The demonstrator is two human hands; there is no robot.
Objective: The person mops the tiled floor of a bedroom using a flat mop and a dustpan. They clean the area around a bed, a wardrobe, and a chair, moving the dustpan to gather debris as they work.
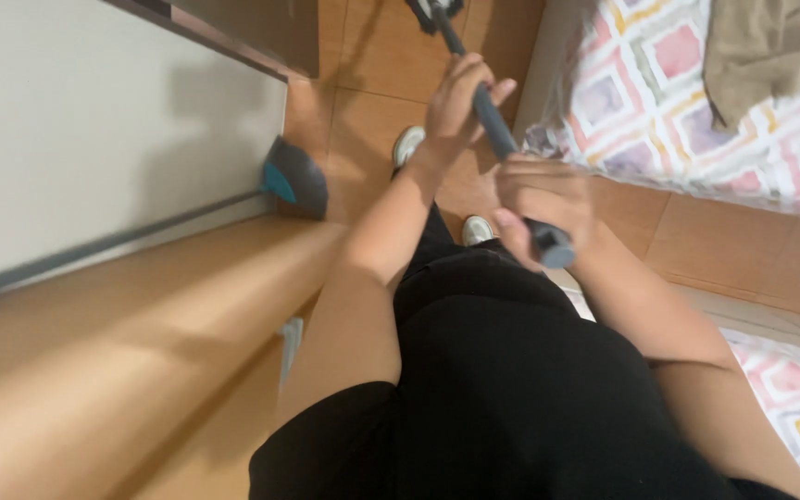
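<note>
A long dark grey pole [497, 137] runs from near my waist up to a dark head [432, 11] on the brown tiled floor at the top of the view. My left hand [458, 100] is wrapped around the pole partway along it. My right hand [542, 206] grips the pole's upper end, just below its round cap. Both of my white shoes [408, 143] show on the tiles beneath my arms. I wear black clothes.
A broom with a grey-and-teal head [291, 178] leans along the white wall [85, 120] at left. A wooden surface [122, 333] fills the lower left. A bed with a patterned cover [696, 102] and a crumpled brown cloth [761, 51] stands at right.
</note>
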